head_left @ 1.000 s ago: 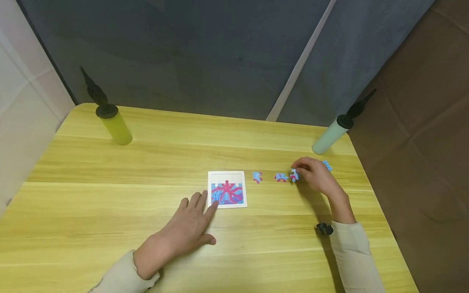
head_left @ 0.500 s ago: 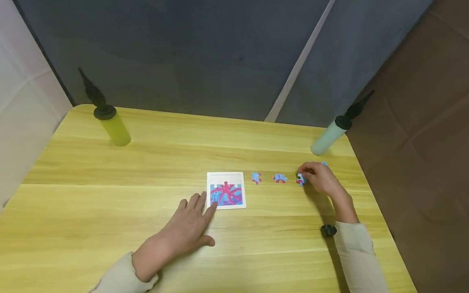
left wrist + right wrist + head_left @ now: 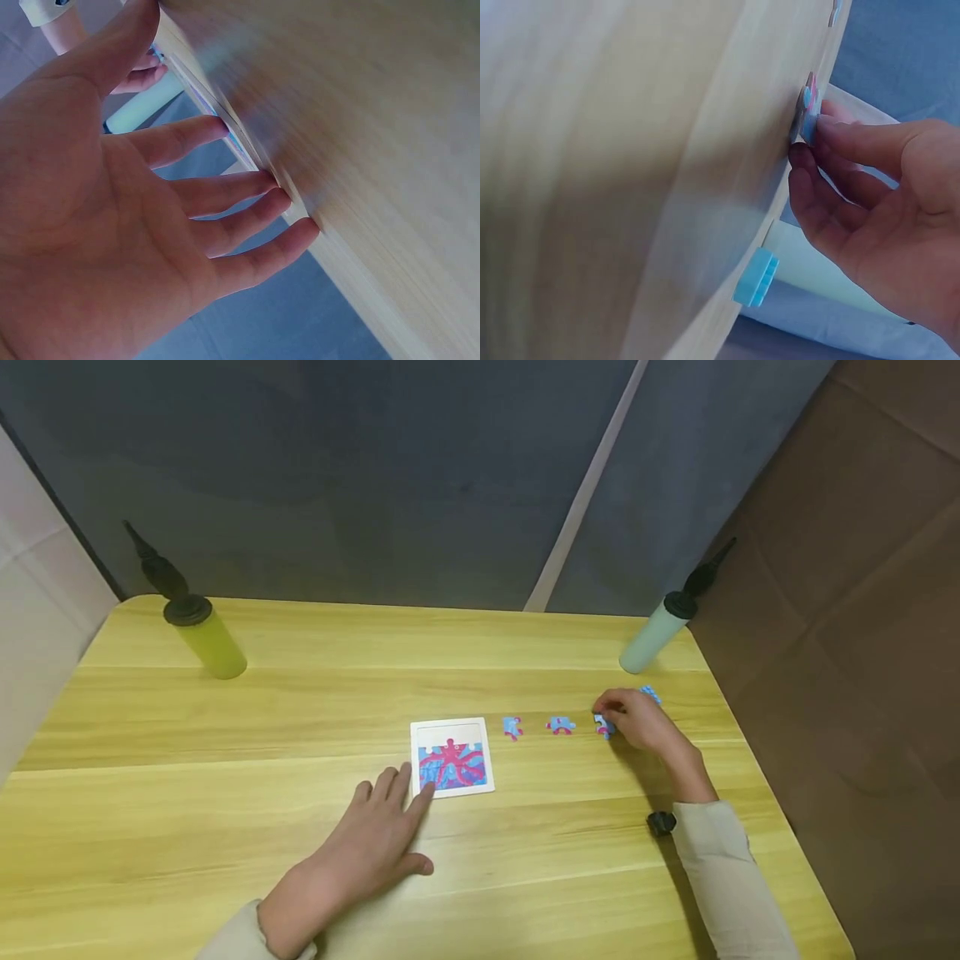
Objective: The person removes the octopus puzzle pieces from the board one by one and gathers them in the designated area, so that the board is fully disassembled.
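Observation:
A white-framed jigsaw board (image 3: 452, 723) lies mid-table, its lower part showing a pink octopus on blue and its top strip bare white. My left hand (image 3: 367, 839) rests at the board's lower left corner, fingers straight and spread, the index fingertip on the frame; the left wrist view shows the fingertips (image 3: 304, 227) down at the table. My right hand (image 3: 637, 718) pinches a blue and pink puzzle piece (image 3: 602, 727) between thumb and fingers, close over the table. Two more puzzle pieces, one nearer the board (image 3: 512, 727) and one between (image 3: 560, 725), lie in a row.
Just beyond my right hand lies a light blue toy brick (image 3: 756, 277). A yellow hand pump (image 3: 213, 643) stands at the back left and a mint green pump (image 3: 651, 639) at the back right, both with black nozzles. A dark curtain (image 3: 375, 485) hangs behind the table (image 3: 187, 818).
My right hand has shifted the pinched puzzle piece a little to the right, away from the middle piece. The left hand stays at the board. The head view has turned slightly.

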`<state>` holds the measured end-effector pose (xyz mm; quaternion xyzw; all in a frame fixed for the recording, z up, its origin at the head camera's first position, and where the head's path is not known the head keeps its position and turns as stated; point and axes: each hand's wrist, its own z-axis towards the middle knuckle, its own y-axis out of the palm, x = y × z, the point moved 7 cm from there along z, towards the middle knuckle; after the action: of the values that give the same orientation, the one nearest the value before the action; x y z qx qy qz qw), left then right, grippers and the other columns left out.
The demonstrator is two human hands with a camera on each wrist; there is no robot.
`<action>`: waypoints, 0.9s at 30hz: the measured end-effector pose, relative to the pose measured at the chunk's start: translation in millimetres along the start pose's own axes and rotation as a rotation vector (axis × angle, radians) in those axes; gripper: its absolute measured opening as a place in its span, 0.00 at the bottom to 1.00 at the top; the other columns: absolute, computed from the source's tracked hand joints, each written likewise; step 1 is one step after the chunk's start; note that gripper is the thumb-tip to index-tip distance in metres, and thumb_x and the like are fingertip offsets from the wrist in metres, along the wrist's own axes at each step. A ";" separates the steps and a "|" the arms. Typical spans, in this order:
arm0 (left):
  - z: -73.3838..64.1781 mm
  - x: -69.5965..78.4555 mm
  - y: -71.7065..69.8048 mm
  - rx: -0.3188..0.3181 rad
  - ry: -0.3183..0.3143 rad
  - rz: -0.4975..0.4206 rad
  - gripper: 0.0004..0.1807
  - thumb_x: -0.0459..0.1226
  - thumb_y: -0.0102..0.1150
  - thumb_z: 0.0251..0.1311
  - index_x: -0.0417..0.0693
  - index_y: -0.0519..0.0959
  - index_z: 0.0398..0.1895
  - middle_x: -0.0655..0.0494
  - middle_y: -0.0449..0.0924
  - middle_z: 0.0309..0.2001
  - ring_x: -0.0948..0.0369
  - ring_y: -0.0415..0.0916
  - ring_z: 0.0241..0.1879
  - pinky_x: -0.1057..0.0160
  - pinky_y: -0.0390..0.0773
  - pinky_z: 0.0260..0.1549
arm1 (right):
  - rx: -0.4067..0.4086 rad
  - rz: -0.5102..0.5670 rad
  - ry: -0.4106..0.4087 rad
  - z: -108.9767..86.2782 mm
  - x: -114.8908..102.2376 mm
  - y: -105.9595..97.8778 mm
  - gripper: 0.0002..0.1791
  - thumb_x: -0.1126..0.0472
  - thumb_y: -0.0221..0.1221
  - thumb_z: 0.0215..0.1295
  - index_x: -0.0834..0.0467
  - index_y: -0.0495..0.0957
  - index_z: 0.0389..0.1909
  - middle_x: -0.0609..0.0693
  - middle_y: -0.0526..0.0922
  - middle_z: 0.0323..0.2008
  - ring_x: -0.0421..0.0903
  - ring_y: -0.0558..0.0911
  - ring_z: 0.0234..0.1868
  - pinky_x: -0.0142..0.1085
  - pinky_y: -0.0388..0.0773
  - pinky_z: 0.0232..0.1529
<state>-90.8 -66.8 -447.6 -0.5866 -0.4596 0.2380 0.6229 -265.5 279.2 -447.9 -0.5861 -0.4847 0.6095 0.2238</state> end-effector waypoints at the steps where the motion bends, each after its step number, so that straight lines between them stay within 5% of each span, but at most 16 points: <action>1: -0.1 -0.2 0.3 -0.005 -0.004 -0.006 0.52 0.60 0.72 0.53 0.37 0.68 0.74 0.26 0.61 0.74 0.35 0.61 0.70 0.35 0.69 0.62 | 0.001 -0.006 0.003 0.2 -0.3 -0.2 0.10 0.69 0.55 0.75 0.62 0.84 0.47 0.60 0.87 0.45 0.54 0.83 0.45 0.44 0.79 0.44; 8: -0.3 0.6 0.3 -0.022 -0.010 -0.026 0.52 0.60 0.70 0.54 0.38 0.66 0.76 0.25 0.60 0.75 0.35 0.60 0.72 0.35 0.67 0.64 | 0.007 -0.003 0.020 -2.1 -13.7 -3.2 0.12 0.67 0.54 0.77 0.62 0.82 0.54 0.60 0.85 0.52 0.57 0.84 0.50 0.49 0.81 0.48; 27: -2.1 0.8 -2.8 0.008 -0.007 -0.040 0.50 0.58 0.73 0.54 0.46 0.68 0.76 0.25 0.60 0.74 0.35 0.61 0.71 0.34 0.67 0.64 | 0.033 0.084 -0.161 0.8 -99.3 8.3 0.12 0.65 0.58 0.75 0.62 0.84 0.53 0.57 0.87 0.52 0.54 0.83 0.51 0.51 0.81 0.54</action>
<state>-89.4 -67.8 -444.5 -0.5741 -0.4724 0.2293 0.6282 -242.7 191.9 -405.7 -0.5513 -0.4659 0.6714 0.1679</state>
